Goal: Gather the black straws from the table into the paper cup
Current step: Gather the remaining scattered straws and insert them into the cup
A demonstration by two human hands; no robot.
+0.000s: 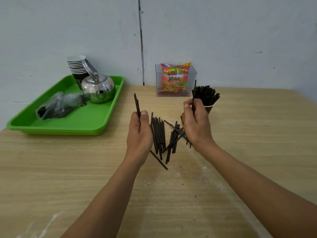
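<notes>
My left grip [139, 125] pinches a few straws [137, 103]; my right grip [195, 117] pinches one straw [194, 90], paper cup [210, 108] at one o'clock.

Black straws [160, 134] lie on the pale wood-grain worktop [240, 152]; left of them a bright green tray [77, 121] carries a shiny silver kettle [98, 89].

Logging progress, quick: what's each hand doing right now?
Left hand: closed on a few straws, held upright.
Right hand: closed on one straw, near the cup.
</notes>
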